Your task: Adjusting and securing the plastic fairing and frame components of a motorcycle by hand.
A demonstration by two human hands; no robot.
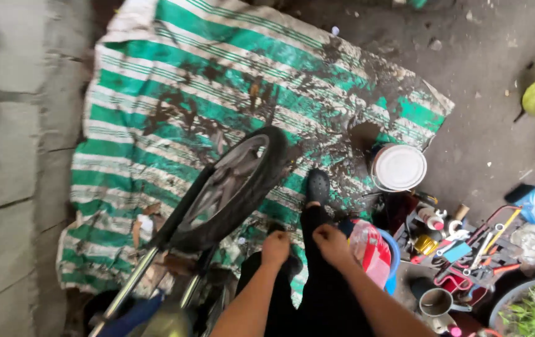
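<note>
Both hands, the left hand [275,248] and right hand [332,243], are closed into fists over the knees, holding nothing visible, beside the motorcycle wheel [230,187] on the striped sheet [155,93].

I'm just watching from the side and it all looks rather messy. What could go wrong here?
The green striped tarp is smeared with dark grime, so the black shoe might slip. The motorcycle front wheel stands close to the left hand and right hand; if it turns, fingers could be caught. The tool tray and white-lidded bucket sit near enough to be kicked.
</note>
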